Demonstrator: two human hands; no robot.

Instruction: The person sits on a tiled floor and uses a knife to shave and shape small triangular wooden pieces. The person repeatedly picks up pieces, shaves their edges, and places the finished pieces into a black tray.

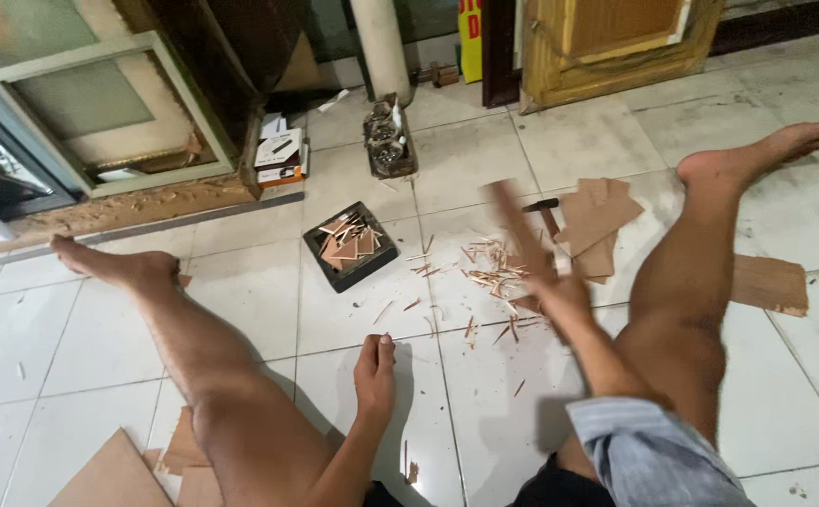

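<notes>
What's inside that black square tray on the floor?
The black tray holds a loose heap of thin brown wood pieces, flat offcuts and slivers. They cover its bottom, so anything beneath them is hidden.

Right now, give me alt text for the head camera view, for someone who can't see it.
A person sits barefoot on a white tiled floor, left hand pressed flat on it, right hand blurred above scattered wood splinters. A black tray of wood pieces lies ahead.
</notes>
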